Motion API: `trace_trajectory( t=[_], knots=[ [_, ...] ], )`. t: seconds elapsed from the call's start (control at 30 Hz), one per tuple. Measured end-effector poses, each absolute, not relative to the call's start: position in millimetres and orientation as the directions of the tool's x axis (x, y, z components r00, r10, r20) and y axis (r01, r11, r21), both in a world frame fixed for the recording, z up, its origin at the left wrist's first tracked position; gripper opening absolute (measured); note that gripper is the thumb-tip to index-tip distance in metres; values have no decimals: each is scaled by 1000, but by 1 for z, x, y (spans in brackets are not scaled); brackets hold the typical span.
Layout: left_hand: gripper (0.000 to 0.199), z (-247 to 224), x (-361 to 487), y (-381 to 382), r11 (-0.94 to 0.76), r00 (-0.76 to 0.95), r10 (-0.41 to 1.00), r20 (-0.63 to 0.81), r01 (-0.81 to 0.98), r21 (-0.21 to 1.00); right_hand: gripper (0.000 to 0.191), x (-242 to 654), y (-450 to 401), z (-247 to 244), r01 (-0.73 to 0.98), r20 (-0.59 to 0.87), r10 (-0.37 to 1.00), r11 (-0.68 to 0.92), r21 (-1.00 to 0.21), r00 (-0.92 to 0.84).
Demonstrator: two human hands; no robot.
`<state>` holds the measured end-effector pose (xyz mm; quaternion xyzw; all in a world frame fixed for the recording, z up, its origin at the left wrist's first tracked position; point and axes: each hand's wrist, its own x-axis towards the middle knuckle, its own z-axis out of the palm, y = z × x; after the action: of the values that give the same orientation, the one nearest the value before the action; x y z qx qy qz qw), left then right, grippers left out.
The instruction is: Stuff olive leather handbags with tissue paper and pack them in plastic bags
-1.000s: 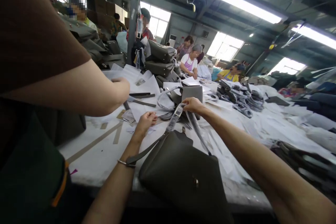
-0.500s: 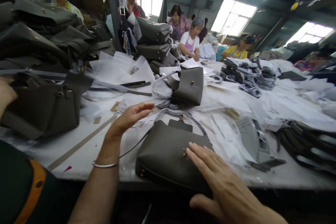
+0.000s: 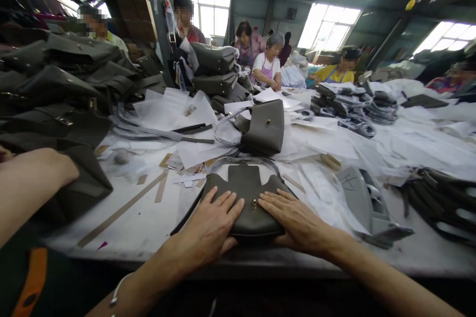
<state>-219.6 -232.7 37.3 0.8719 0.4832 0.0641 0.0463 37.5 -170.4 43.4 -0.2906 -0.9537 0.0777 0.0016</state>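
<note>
A dark olive handbag [image 3: 243,218] lies on the table's near edge, its flap [image 3: 243,176] pointing away from me. My left hand [image 3: 211,220] rests on the bag's left part, fingers stretched out and slightly apart. On its right part my right hand [image 3: 293,215] lies flat, fingers extended beside the small gold clasp [image 3: 254,203]. Neither hand is wrapped round anything. Just beyond, a second olive handbag [image 3: 264,126] stands upright with its wrapped handle to the left.
At the left, a neighbour's arm [image 3: 37,183] reaches over another dark bag [image 3: 70,178] beside a heap of bags. Paper strips lie on the white table [image 3: 130,228]. A grey tape dispenser [image 3: 359,198] and bundled dark straps [image 3: 439,203] are at right. Several people work beyond.
My left hand has come down from the air onto the bag. The bag now lies flatter, its flap spread away from me. The neighbour's arm reaches further in.
</note>
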Motion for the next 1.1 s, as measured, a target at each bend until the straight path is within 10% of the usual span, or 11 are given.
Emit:
trace_trajectory(
  t=[0.37, 0.63, 0.9, 1.1],
  knots=[
    [55, -17, -207, -230, -507, 501, 848, 173, 862, -9, 61, 50, -159, 47, 435, -80, 428, 889, -145, -900],
    [73, -42, -219, -248, -561, 587, 729, 354, 807, -182, 63, 62, -188, -25, 536, 296, 509, 844, 9, -808],
    [99, -44, -178, -233, -481, 496, 821, 282, 867, -127, 56, 52, -188, -4, 598, 217, 702, 699, -392, -678],
    [115, -49, -164, -225, -434, 473, 785, 401, 881, -188, 60, 52, -68, 53, 508, 147, 985, 174, -844, -92]
  ],
)
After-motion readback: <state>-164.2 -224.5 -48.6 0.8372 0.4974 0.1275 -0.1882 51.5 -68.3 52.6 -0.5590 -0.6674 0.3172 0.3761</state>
